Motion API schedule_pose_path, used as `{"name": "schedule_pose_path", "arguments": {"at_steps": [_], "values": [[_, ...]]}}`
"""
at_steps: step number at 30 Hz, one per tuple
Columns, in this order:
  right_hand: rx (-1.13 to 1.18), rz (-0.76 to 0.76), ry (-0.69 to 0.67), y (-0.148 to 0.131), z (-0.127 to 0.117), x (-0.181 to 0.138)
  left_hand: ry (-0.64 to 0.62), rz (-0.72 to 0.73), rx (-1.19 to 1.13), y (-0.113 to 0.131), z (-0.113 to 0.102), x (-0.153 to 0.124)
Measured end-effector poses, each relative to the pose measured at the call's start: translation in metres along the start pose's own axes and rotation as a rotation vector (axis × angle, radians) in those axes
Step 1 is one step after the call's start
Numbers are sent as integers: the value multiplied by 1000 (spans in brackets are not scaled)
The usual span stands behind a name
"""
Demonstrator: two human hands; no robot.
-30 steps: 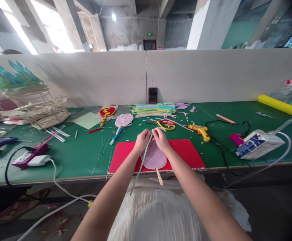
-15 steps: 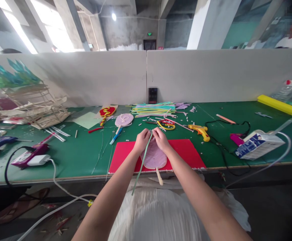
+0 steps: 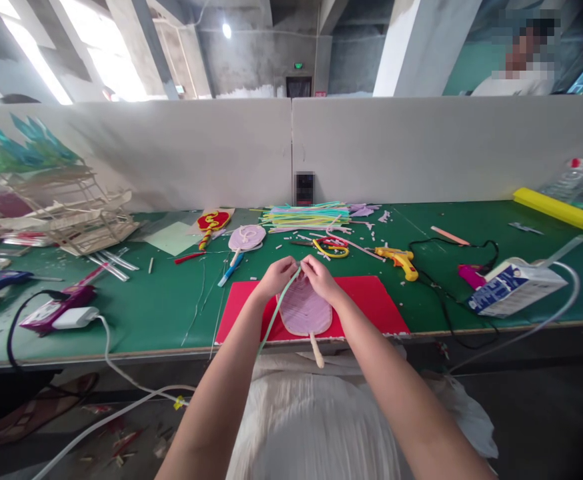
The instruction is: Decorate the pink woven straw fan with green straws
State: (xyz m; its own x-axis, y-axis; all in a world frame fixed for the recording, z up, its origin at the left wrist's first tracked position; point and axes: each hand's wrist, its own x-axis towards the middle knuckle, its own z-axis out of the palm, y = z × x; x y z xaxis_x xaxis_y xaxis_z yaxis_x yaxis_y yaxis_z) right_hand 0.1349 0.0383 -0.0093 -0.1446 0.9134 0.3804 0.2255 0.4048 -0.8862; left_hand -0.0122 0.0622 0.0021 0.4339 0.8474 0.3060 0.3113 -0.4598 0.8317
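My left hand (image 3: 278, 277) and my right hand (image 3: 320, 278) meet above the upper edge of a lilac round fan (image 3: 306, 311). Both are closed in a pinch on a thin pale green pipe cleaner (image 3: 274, 315), whose long tail curves down along my left wrist. The fan's pale wooden handle (image 3: 317, 352) points toward me, past the table edge. Beneath the fan lies a red board (image 3: 371, 303). My fingers hide the fan's top and the pinched end of the stem.
Beyond my hands lie a pile of coloured pipe cleaners (image 3: 306, 218), yellow-handled scissors (image 3: 331, 251) and a yellow glue gun (image 3: 397, 261). A second lilac fan (image 3: 247, 237) and a red-and-yellow one (image 3: 213, 221) are left. A carton (image 3: 521, 288) stands right, wooden models (image 3: 79, 220) far left.
My left hand has shifted slightly left, and the green pipe cleaner's tail now bows closer to my left forearm. A person in the background has moved further into view.
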Motion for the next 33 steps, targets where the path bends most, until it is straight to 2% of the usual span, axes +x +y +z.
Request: {"name": "schedule_pose_path", "arguments": {"at_steps": [4, 9, 15, 20, 33], "values": [[29, 47, -72, -6, -1, -2, -90, -5, -11, 0, -8, -2], [77, 110, -108, -3, -1, -1, -129, -24, -36, -3, -8, -3], [25, 87, -36, 2, 1, -1, -38, -40, -108, -13, 3, -1], [-49, 42, 5, 0, 0, -2, 7, -41, -77, -11, 4, -2], [-63, 48, 20, 1, -1, -1, -89, -44, -126, 1, 2, -4]]}}
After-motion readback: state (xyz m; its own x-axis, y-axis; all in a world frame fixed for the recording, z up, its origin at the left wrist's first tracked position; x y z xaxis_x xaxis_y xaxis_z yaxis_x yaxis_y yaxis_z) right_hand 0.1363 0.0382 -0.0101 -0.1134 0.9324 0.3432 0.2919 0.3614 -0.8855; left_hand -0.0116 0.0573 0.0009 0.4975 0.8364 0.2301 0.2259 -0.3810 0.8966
